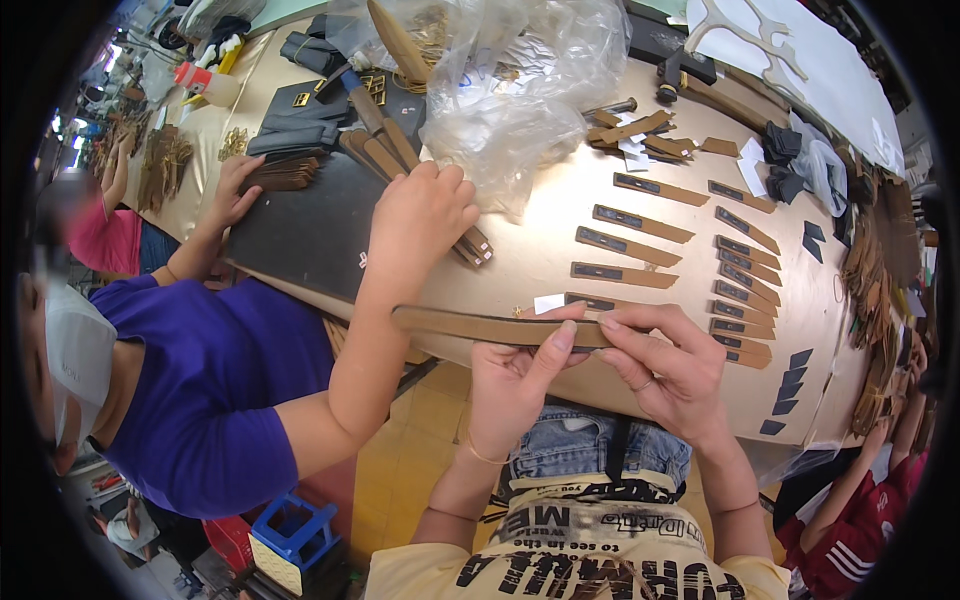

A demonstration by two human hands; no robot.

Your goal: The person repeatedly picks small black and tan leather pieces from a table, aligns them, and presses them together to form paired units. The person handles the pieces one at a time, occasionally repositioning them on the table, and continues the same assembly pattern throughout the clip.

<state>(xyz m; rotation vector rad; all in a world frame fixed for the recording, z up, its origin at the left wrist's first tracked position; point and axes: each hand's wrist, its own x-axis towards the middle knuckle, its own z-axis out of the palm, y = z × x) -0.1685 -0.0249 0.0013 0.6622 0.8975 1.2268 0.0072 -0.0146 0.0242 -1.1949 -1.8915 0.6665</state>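
Note:
A long brown leather strap [465, 328] with a dark edge and a rounded left end is stretched level above the table's near edge. My left hand [518, 385] pinches it near its right part, thumb on top and fingers beneath. My right hand [668, 368], wearing a ring, grips the strap's right end between thumb and fingertips; that end is partly hidden by the fingers. Just beyond my hands lies a column of short brown leather pieces [628, 276] with dark patches. A second column of similar pieces [745, 290] lies to its right.
Small black pieces [790, 385] lie at the right. A co-worker in a purple shirt [225, 390] reaches over a black mat [300, 240] at the left, one arm close to the strap's end. Clear plastic bags [520, 110], a hammer [365, 105] and strap bundles [640, 135] lie farther back.

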